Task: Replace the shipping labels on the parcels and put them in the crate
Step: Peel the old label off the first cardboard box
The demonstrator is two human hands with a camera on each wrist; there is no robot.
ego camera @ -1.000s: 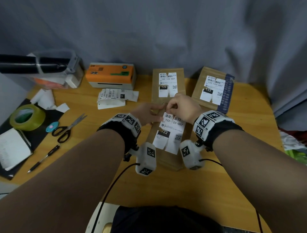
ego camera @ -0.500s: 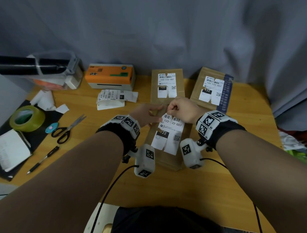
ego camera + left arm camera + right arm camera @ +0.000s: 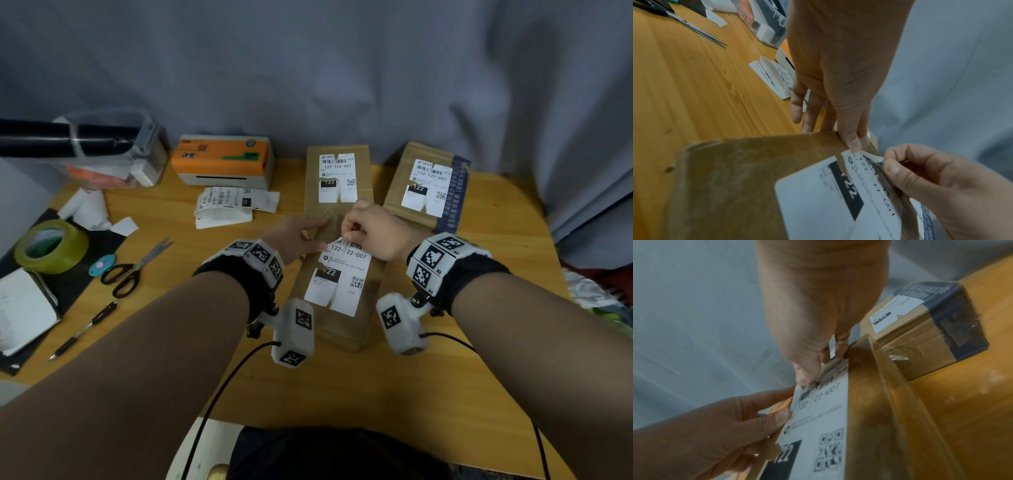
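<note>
A long brown parcel (image 3: 346, 325) lies in the middle of the table with a torn white label (image 3: 339, 277) on its top. My left hand (image 3: 318, 236) holds the parcel's far left edge, thumb on top by the label's corner (image 3: 854, 144) and fingers down the side. My right hand (image 3: 349, 233) pinches the label's top barcode edge (image 3: 877, 164), which is curled up off the cardboard (image 3: 863, 402). Two more labelled parcels stand behind, one in the centre (image 3: 337, 205) and one at the right (image 3: 397, 192) with dark tape.
An orange label printer (image 3: 222, 161) stands at the back with printed labels (image 3: 233, 204) before it. Left of my arms lie a green tape roll (image 3: 51, 246), scissors (image 3: 133, 270), a pen (image 3: 85, 325) and a notebook (image 3: 24, 308). A clear plastic box (image 3: 113, 150) stands back left.
The right hand has drawn the label's top edge slightly toward me, so it curls up more. The left hand stays on the parcel.
</note>
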